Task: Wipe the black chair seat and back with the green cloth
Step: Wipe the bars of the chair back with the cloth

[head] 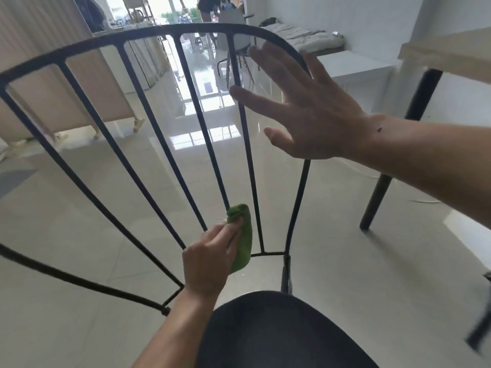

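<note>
The left hand (210, 261) grips the green cloth (243, 240) at the foot of a black chair-back spindle (206, 128), just above the seat (279, 333). The right hand (310, 112), fingers spread wide, is at the top rail (199, 28); contact unclear.

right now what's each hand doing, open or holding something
Left hand: grips the green cloth against a lower spindle of the chair back.
Right hand: open, fingers spread near the top of the chair back; contact cannot be told.

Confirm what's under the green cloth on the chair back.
The green cloth, gripped by the left hand, covers the lower end of one chair back bar. Where that bar meets the bottom rail is hidden by cloth and hand.
</note>
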Motion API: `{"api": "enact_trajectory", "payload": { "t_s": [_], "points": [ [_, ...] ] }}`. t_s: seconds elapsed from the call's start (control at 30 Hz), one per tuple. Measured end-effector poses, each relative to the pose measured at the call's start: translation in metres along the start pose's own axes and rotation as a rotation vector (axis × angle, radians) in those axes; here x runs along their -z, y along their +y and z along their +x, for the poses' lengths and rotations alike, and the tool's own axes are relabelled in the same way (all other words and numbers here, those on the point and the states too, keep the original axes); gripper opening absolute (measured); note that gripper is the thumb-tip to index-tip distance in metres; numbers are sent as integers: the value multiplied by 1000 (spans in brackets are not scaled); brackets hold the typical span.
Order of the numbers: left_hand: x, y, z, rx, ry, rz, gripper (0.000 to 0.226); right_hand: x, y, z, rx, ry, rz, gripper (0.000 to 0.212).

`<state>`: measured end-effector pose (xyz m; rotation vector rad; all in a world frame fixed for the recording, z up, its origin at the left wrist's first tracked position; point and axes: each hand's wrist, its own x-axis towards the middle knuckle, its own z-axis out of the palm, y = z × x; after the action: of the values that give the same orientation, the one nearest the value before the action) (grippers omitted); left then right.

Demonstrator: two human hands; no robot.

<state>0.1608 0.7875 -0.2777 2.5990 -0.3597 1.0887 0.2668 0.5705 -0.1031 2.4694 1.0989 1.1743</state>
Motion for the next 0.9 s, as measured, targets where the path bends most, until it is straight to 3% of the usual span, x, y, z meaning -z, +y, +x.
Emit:
{"api": "enact_trajectory", "payload": {
  "t_s": [0.2,0.4,0.5,0.67,0.9],
  "points": [
    [-21,4,-33,-30,-95,196,25,-3,-2,-1,-16,16,1,71],
    [-22,13,-34,87,-178,169,39,1,-2,-1,-3,-8,2,71],
    [-7,19,-22,153,-187,127,35,1,-1,-3,7,-13,-6,71],
    [34,23,33,123,18,-11,19,6,3,-3,37,-20,16,71],
    [82,42,142,64,252,-199,31,11,11,-15,4,9,83,70]
  ]
}}
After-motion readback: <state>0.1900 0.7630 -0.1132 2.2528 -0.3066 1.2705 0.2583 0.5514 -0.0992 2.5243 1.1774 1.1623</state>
